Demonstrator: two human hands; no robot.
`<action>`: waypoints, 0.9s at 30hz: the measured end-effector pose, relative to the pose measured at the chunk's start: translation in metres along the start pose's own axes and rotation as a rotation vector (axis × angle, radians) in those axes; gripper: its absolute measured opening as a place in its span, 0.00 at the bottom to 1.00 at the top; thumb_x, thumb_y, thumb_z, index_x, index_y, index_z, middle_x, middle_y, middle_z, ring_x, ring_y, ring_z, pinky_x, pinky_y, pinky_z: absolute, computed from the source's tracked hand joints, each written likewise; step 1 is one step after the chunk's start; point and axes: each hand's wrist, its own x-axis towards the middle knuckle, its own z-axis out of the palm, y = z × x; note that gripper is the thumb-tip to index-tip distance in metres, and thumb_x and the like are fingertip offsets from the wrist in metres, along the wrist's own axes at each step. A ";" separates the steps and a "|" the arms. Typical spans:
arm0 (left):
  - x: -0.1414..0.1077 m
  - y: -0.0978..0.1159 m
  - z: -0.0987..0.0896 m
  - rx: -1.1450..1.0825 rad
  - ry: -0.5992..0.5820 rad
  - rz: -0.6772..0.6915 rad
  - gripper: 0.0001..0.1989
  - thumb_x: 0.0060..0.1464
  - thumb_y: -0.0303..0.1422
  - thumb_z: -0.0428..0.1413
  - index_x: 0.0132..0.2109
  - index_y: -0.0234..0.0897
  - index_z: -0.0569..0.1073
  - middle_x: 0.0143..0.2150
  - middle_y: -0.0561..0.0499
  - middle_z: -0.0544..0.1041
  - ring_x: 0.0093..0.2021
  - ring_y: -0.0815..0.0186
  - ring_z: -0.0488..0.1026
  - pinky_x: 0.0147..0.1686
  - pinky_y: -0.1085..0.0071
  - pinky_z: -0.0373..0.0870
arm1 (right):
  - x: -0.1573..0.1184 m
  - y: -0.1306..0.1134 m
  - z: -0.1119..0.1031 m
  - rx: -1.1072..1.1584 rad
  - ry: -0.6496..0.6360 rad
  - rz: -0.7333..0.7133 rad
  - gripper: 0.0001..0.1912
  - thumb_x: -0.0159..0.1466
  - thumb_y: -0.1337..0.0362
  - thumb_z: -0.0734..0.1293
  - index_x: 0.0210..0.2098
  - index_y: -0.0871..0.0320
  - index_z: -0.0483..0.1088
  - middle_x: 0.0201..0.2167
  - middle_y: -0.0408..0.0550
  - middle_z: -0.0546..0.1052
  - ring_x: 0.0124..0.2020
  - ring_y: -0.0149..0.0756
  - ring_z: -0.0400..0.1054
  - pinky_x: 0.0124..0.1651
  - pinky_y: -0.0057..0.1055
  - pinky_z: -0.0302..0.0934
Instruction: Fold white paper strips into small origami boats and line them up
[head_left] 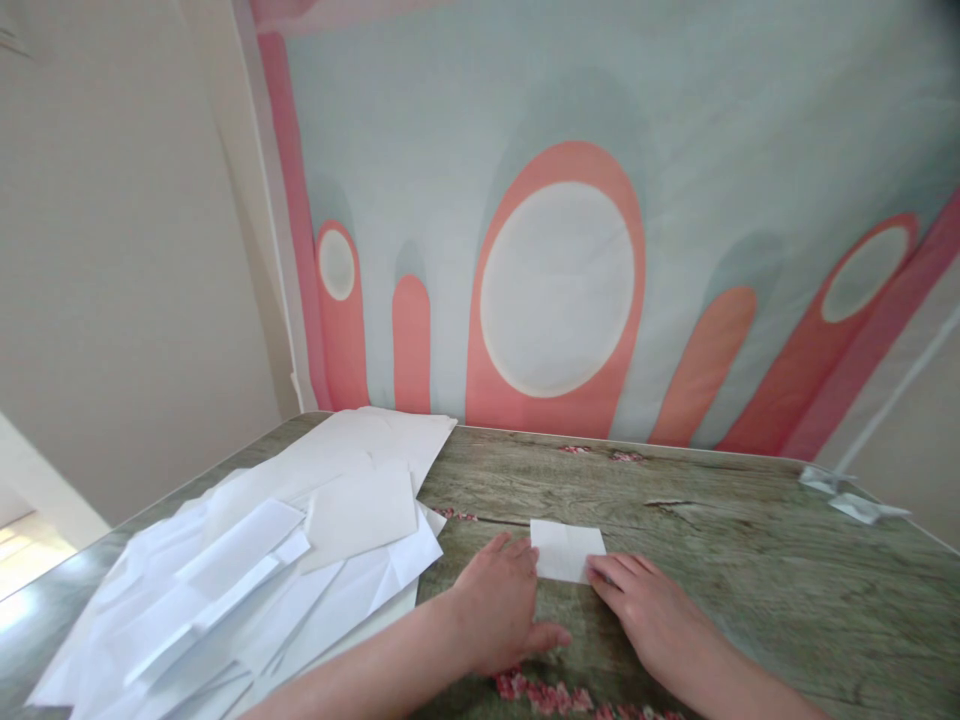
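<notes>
A small white piece of paper (pixel 568 551) with faint creases lies on the wood-patterned tabletop (pixel 720 590). My left hand (pixel 495 605) rests at its left edge, palm down, fingers stretched out and thumb spread towards me; the fingertips touch or nearly touch the paper. At the lower right corner, my right hand (pixel 654 612) has its fingers drawn together with the thumb close beneath, pinching the paper's edge. To the left of my left hand is a loose heap of white paper sheets (pixel 360 515), some folded, some cut into strips, overlapping one another.
Behind the table hangs a pale green cloth backdrop (pixel 450 120) with pink and white shapes. Crumpled white scraps (pixel 859 507) lie at the far right corner, by a thin pole (pixel 892 410). A plain wall (pixel 127 230) stands on the left.
</notes>
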 end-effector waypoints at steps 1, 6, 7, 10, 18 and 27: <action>0.001 -0.001 0.000 0.003 0.014 0.008 0.31 0.55 0.52 0.46 0.49 0.27 0.71 0.52 0.37 0.70 0.54 0.53 0.64 0.56 0.61 0.54 | 0.000 0.001 -0.001 0.005 0.013 -0.013 0.15 0.57 0.77 0.63 0.42 0.60 0.71 0.42 0.49 0.74 0.42 0.38 0.66 0.46 0.35 0.61; 0.003 -0.009 -0.001 0.009 0.055 0.084 0.21 0.57 0.46 0.47 0.40 0.32 0.74 0.44 0.42 0.75 0.47 0.57 0.70 0.52 0.63 0.61 | 0.000 0.010 -0.008 0.045 0.065 -0.129 0.13 0.60 0.76 0.59 0.38 0.60 0.72 0.40 0.49 0.75 0.42 0.37 0.68 0.47 0.36 0.61; 0.003 -0.011 -0.001 0.008 0.060 0.096 0.20 0.58 0.46 0.47 0.39 0.32 0.74 0.43 0.43 0.75 0.46 0.58 0.70 0.51 0.63 0.61 | 0.000 0.011 -0.009 0.049 0.063 -0.140 0.13 0.60 0.76 0.58 0.37 0.59 0.72 0.40 0.49 0.76 0.41 0.36 0.69 0.46 0.35 0.62; 0.004 -0.013 0.001 0.002 0.078 0.107 0.19 0.58 0.44 0.48 0.38 0.33 0.74 0.41 0.43 0.75 0.46 0.58 0.70 0.50 0.63 0.62 | -0.001 0.013 -0.009 0.039 0.062 -0.149 0.14 0.62 0.75 0.57 0.35 0.59 0.73 0.38 0.49 0.77 0.38 0.36 0.70 0.43 0.34 0.63; 0.003 -0.002 0.007 -0.061 0.110 0.116 0.12 0.57 0.39 0.50 0.41 0.35 0.71 0.41 0.47 0.74 0.44 0.60 0.70 0.48 0.66 0.63 | -0.004 0.002 -0.011 -0.040 0.034 -0.127 0.17 0.57 0.81 0.58 0.39 0.61 0.72 0.39 0.48 0.77 0.36 0.36 0.70 0.42 0.33 0.63; 0.001 0.006 0.015 -0.097 0.134 0.150 0.19 0.58 0.42 0.48 0.52 0.36 0.65 0.52 0.46 0.68 0.51 0.59 0.65 0.54 0.64 0.59 | -0.005 -0.017 -0.011 -0.041 0.097 -0.128 0.16 0.54 0.81 0.59 0.36 0.61 0.71 0.35 0.49 0.76 0.34 0.37 0.69 0.42 0.34 0.60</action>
